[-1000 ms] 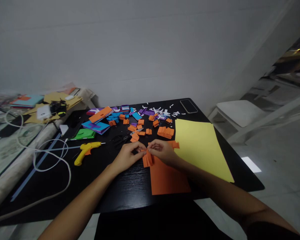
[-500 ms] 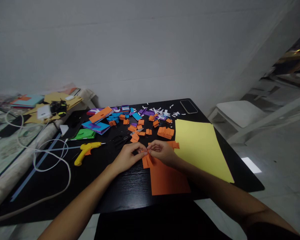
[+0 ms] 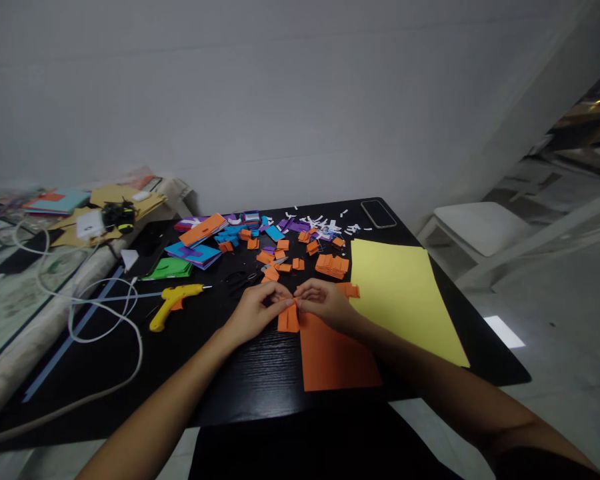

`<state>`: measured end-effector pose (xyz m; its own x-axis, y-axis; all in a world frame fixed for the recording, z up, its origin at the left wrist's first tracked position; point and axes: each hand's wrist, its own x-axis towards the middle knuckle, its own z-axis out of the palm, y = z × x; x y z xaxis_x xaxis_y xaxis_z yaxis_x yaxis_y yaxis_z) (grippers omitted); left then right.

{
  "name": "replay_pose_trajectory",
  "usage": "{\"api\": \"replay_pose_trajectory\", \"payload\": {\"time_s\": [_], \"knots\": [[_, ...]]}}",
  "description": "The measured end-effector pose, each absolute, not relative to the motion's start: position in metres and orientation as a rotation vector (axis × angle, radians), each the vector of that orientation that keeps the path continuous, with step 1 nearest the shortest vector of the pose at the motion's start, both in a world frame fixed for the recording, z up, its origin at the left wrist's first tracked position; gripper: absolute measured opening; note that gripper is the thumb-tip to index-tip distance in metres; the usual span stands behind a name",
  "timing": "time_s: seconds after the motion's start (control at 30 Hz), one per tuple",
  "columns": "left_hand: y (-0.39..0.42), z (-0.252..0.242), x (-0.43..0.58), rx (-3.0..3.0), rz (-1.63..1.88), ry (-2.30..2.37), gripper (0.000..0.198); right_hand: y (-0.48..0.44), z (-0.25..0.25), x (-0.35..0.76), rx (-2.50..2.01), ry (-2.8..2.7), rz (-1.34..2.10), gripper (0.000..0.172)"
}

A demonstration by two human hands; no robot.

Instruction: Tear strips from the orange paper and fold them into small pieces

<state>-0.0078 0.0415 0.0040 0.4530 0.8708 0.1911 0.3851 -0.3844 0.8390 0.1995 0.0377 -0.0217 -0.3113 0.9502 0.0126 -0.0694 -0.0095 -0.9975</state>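
A small folded orange paper piece (image 3: pixel 289 319) hangs between my fingertips above the black table. My left hand (image 3: pixel 261 308) pinches its upper left side, thumb and forefinger closed. From the other side my right hand (image 3: pixel 325 301) pinches its upper corner, the fingertips nearly meeting those of the left. Under my right hand and wrist lies a larger orange paper sheet (image 3: pixel 335 360), partly covered. Another folded orange piece (image 3: pixel 351 291) rests just beyond the right hand. Loose orange pieces (image 3: pixel 283 260) are scattered farther back, beside a stack of orange pieces (image 3: pixel 332 265).
A yellow sheet (image 3: pixel 400 293) lies right of the orange one. At left are a yellow glue gun (image 3: pixel 173 303), black-handled scissors (image 3: pixel 237 283), a white cable (image 3: pixel 139 347) and folded coloured papers (image 3: pixel 193 253). White scraps (image 3: pixel 325 225) and a phone (image 3: pixel 378 213) lie at the back.
The orange piece between my fingers has turned to hang straighter and sits slightly farther left, off the larger sheet's edge. Both hands remain in nearly the same place.
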Motion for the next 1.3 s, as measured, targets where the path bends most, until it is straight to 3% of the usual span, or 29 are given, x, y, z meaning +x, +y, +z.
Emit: {"api": "replay_pose_trajectory", "payload": {"time_s": [0.63, 0.97, 1.3], "knots": [[0.043, -0.001, -0.005, 1.771, 0.93, 1.091, 0.027, 0.034, -0.024, 0.198, -0.912, -1.415, 1.43, 0.027], [0.044, 0.0, -0.005, 1.71, 0.941, 1.067, 0.03, 0.026, -0.012, 0.203, -0.809, -1.932, 0.765, 0.025], [0.044, 0.003, -0.005, 1.626, 0.943, 1.03, 0.023, 0.026, -0.018, 0.203, -0.93, -1.902, 0.653, 0.019]]}}
